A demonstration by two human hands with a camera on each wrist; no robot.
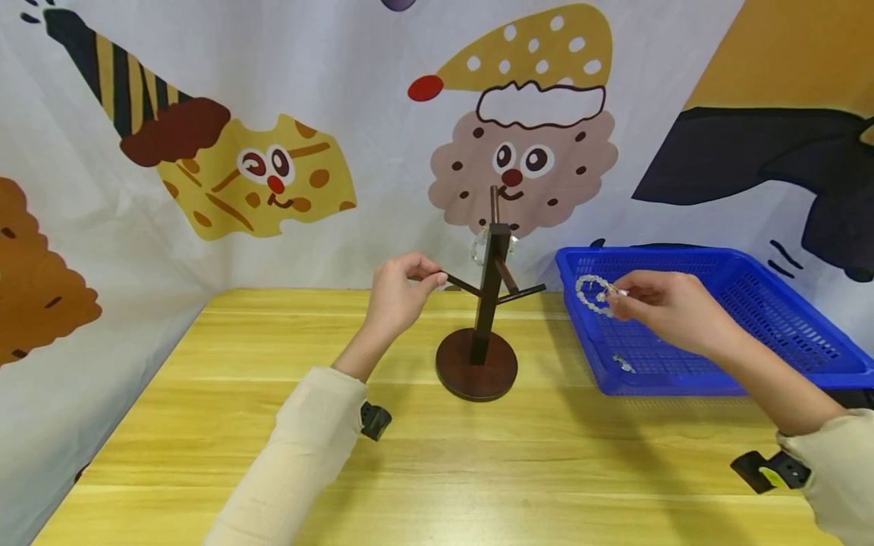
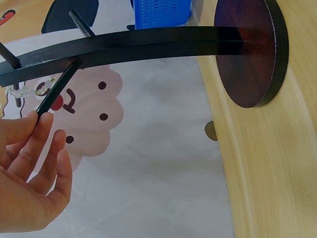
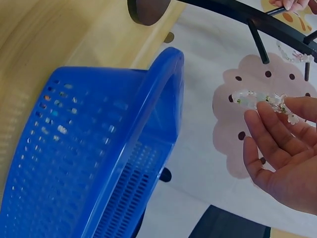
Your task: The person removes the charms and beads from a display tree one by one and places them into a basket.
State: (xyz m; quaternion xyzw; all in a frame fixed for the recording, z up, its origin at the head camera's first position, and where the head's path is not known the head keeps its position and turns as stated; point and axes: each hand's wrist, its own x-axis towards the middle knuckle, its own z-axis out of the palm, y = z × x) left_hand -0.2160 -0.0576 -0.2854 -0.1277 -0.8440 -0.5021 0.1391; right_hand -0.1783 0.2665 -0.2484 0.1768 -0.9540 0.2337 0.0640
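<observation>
A dark wooden stand (image 1: 482, 334) with several pegs rises from a round base (image 1: 476, 365). The left hand (image 1: 403, 292) pinches the tip of its left peg (image 1: 461, 283); the left wrist view shows the same hand (image 2: 34, 173) with thumb and fingers on the peg (image 2: 58, 92). The right hand (image 1: 665, 307) holds a clear beaded bracelet (image 1: 586, 291) between thumb and fingers, over the blue basket's left part. In the right wrist view the bracelet (image 3: 252, 99) hangs from the fingertips of the hand (image 3: 287, 158). Another beaded bracelet (image 1: 478, 246) hangs at the stand's upper back.
The blue basket (image 1: 583, 356) stands right of the stand, with small clear beaded items (image 1: 623, 364) inside at its left. A printed cloth (image 1: 382, 182) hangs behind the wooden table (image 1: 273, 326).
</observation>
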